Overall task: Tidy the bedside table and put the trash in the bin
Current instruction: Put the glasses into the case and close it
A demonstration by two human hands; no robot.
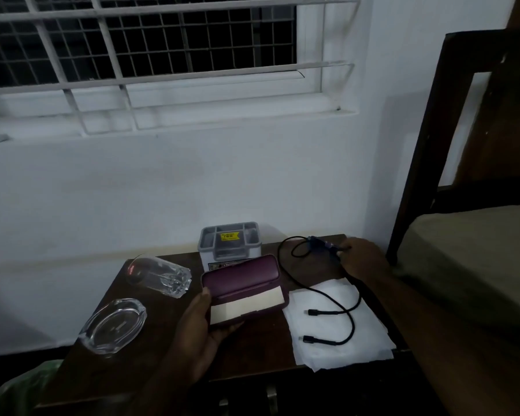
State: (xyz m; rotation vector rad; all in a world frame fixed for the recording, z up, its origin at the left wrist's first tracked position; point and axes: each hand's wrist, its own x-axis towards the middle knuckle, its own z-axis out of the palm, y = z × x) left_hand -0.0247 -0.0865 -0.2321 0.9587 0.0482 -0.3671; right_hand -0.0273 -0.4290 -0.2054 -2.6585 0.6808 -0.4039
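Observation:
On the dark wooden bedside table, my left hand holds an open maroon spectacle case by its left end; a pale cloth lies inside it. My right hand is at the table's back right corner, closed on the blue end of a black cable. The cable loops across the table and its two plugs lie on a white sheet of paper. A drinking glass lies on its side at the back left. A glass ashtray sits at the front left.
A grey and white plastic box with a yellow sticker stands against the white wall behind the case. A bed with a dark wooden frame is on the right. A green plastic bag shows at the lower left. A barred window is above.

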